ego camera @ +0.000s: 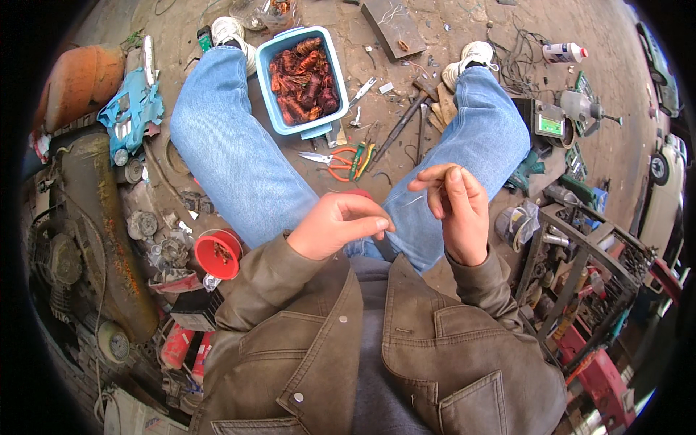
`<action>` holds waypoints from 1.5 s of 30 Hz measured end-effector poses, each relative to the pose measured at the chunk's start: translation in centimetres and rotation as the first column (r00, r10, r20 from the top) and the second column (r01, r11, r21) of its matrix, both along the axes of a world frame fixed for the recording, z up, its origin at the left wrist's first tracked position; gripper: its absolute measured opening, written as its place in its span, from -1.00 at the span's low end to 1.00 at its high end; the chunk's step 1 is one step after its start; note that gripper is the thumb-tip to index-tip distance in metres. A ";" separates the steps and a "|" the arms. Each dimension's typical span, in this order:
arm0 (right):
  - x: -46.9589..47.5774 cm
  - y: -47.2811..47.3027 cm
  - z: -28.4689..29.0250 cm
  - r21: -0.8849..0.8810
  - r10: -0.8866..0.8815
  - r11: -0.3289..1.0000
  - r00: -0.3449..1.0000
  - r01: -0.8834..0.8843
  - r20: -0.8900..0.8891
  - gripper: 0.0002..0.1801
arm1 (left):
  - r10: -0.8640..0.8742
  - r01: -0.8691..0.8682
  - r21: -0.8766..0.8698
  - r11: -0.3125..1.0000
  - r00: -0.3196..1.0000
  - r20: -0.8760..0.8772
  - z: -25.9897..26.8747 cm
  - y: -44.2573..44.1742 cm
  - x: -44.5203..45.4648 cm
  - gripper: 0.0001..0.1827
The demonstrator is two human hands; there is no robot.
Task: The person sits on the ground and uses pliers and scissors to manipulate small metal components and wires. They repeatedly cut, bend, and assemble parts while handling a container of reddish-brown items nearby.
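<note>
Above my lap, my left hand (pixel 342 223) curls with thumb and index finger nearly together; whether something thin is between them cannot be told. To its right my right hand (pixel 457 209) is raised with bent fingers, thumb near the index finger, and a thin pale strand (pixel 427 201) shows beside it. Beyond my left knee a light blue plastic basin (pixel 262 70) holds coiled bundles of copper-coloured wire (pixel 304 81). Orange-handled scissors (pixel 340 160) and pliers with green and yellow handles (pixel 361 161) lie on the ground between my legs, near a hammer (pixel 399 122).
A red bucket (pixel 209 258) with small scraps stands at left, near a rusty cylinder (pixel 103 234) and motor parts. A dark metal block (pixel 392 32) lies ahead. At right are a white bottle (pixel 563 53), a battery (pixel 544 122), loose cables and a metal frame (pixel 582 247) full of parts.
</note>
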State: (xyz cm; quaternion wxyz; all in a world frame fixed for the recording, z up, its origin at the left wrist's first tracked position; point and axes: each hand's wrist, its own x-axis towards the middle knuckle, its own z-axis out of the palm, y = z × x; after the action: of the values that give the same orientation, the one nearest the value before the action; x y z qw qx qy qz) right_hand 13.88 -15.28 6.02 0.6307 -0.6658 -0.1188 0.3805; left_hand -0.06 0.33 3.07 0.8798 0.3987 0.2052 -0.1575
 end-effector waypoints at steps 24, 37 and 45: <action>0.7 -0.9 -1.0 0.014 -0.166 0.873 0.322 0.488 -0.932 -0.63 | -0.232 -0.495 0.851 -0.174 0.861 0.453 -0.3 -0.8 -0.5 -0.68; -0.8 -0.7 -0.6 -0.109 0.056 0.992 0.994 -0.066 -0.096 -0.59 | -0.007 -0.427 0.850 0.309 0.892 0.451 3.7 0.6 0.1 -0.56; -2.2 -0.1 -0.3 0.029 -0.038 0.998 0.922 0.053 -0.386 -0.60 | 0.158 -0.349 0.746 0.568 0.935 0.318 1.0 -2.4 1.3 -0.81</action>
State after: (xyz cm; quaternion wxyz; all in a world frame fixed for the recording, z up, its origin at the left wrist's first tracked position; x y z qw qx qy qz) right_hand 11.67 -15.34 5.71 0.6635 -0.5682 0.0155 0.4866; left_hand 1.24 -2.09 4.08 0.6418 0.7266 0.2123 0.1226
